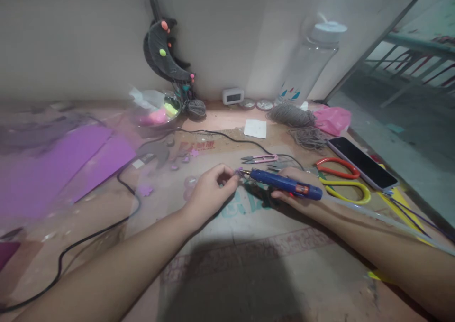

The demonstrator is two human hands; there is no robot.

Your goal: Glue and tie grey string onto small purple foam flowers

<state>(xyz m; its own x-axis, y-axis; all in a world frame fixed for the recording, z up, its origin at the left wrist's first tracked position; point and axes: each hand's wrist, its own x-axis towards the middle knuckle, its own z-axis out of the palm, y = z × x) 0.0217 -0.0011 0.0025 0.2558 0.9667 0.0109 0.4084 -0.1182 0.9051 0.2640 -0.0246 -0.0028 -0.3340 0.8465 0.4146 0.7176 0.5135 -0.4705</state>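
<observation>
Left hand [209, 194]: bare; knuckles and thumb in view, slightly blurred.
Right hand [297, 175]: bare; back and wrist in view, fingers mostly hidden.
Left forearm [117, 265]: bare from behind the left hand to the picture's edge.
Right forearm [391, 251]: bare likewise, behind the right hand.

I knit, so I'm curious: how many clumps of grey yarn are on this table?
3: a ball under the felt ornament, a big bundle before the water bottle, a loose tangle beside the phone. More may lie hidden.

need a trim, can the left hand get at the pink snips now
Probably yes: the pink snips lie uncovered just beyond the left hand, though it is pinching a small purple piece.
</observation>
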